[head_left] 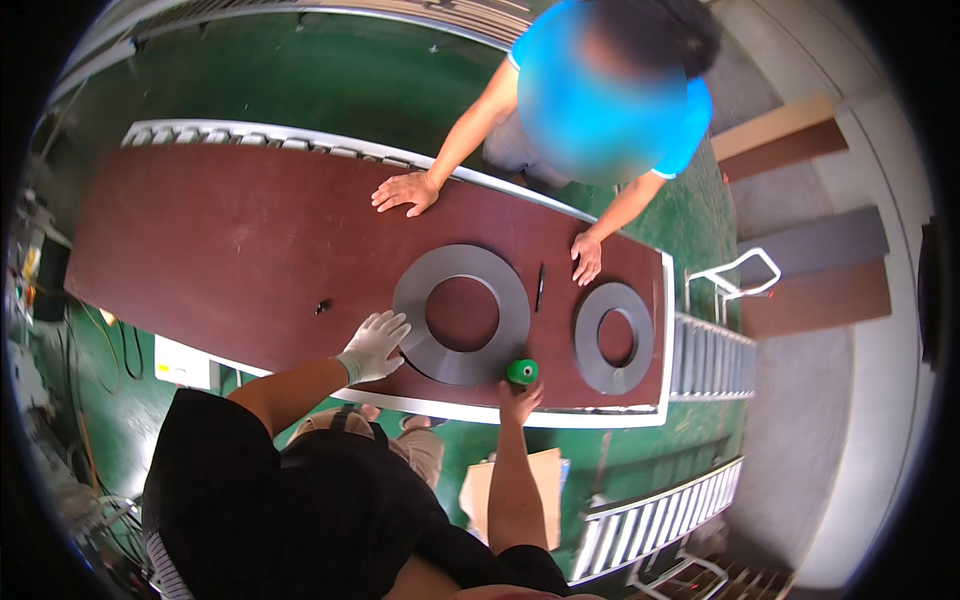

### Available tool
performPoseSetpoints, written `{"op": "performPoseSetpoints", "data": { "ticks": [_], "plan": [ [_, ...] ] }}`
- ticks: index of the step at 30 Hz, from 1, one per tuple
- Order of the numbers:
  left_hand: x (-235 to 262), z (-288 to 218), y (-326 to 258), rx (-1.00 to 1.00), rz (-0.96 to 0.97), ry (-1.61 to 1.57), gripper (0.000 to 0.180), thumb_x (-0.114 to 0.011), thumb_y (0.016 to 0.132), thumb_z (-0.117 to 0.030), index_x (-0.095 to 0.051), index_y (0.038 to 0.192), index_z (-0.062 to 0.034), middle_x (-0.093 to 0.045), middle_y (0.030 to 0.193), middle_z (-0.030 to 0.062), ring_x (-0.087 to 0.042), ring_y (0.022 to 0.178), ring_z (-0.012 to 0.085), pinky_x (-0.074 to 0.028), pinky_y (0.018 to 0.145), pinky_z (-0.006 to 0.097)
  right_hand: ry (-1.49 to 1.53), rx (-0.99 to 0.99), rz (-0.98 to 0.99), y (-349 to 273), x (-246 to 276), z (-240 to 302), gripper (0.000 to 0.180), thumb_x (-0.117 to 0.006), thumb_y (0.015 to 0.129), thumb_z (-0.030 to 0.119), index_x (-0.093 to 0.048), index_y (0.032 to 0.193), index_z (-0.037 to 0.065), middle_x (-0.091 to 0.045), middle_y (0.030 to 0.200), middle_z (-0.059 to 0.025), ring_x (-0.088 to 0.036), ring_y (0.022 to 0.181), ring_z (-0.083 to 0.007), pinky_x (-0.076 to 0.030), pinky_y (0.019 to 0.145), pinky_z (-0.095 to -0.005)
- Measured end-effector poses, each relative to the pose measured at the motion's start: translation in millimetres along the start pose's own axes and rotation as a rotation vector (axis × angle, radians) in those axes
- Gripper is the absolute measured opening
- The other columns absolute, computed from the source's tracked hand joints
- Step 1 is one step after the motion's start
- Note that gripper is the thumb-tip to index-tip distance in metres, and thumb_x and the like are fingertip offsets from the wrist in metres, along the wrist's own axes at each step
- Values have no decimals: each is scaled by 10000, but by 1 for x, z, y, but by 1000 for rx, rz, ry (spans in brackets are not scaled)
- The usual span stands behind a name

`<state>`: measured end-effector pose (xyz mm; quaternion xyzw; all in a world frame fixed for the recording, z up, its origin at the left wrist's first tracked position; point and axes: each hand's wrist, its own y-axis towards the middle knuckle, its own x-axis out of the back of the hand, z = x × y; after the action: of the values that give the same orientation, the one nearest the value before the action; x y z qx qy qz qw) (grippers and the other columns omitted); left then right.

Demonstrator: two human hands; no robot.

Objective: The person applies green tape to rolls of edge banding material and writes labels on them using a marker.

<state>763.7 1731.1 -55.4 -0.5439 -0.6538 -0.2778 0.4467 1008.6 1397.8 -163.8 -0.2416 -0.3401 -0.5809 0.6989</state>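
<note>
A large flat grey ring (413,312) lies on the dark red-brown board (230,235) in front of me. My left hand (375,347), in a white glove, rests at the ring's left edge with its fingers stretched out. At the ring's lower right, my bare right hand (521,401) has its fingers against a small green round object (521,372) with a pale, dark-centred spot on top; its exact kind is unclear. To the right lies a smaller grey ring (590,350). Between the rings is a thin black pen-like stick (540,288).
Across the board a person in a blue shirt (560,95) leans in, one hand (408,192) flat on it, the other hand (587,258) near the smaller ring. A small black item (322,306) lies left. Roller conveyors (710,360) stand at the right, cardboard (540,490) below.
</note>
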Motion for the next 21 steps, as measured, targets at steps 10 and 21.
{"op": "performPoseSetpoints", "data": {
  "ticks": [10,21],
  "plan": [
    [19,-66,-36,-122,181,-423,495,-599,999,-278,-625,1397,15,-633,1424,254,-576,1355,408,-435,1172,483,-94,-31,221,42,0,43,794,-885,800,292,-526,1494,147,-448,1558,-261,-490,1399,-494,-475,1135,-548],
    [50,-126,4,-281,158,-599,616,-659,1010,-393,-585,1449,33,-576,1493,256,-537,1407,392,-412,1193,465,1557,-863,121,-55,94,139,350,-709,1036,392,-658,1221,100,-726,1113,-93,-716,994,-270,-609,768,-390]
  ]
}}
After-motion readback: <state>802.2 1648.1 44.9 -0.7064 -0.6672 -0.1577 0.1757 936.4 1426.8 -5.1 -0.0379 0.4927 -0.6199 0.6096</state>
